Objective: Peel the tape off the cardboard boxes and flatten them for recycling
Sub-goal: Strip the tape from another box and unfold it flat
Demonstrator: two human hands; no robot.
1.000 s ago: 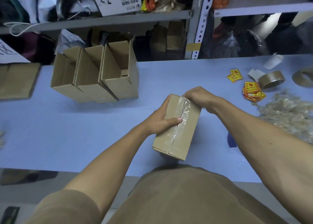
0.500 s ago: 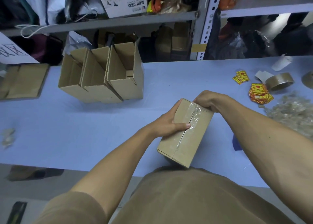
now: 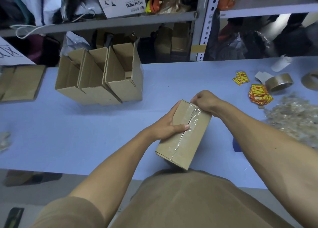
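A small closed cardboard box (image 3: 192,141) sits at the near edge of the blue table (image 3: 86,133), close to my body. Clear tape (image 3: 190,122) runs along its top seam. My left hand (image 3: 165,128) grips the box's left side, thumb pressed on the taped seam. My right hand (image 3: 205,101) is at the box's far end, fingers pinched on the wrinkled, lifted end of the tape.
Three open cardboard boxes (image 3: 101,78) stand together at the back left. Flattened cardboard (image 3: 19,83) lies at the far left. At the right are brown tape rolls (image 3: 278,81), yellow-red stickers (image 3: 259,95) and a pile of crumpled clear tape (image 3: 296,117). Metal shelving (image 3: 203,24) rises behind.
My right hand has shifted at the far end of the box and the tape there looks more lifted and wrinkled. My left hand keeps its grip on the box.
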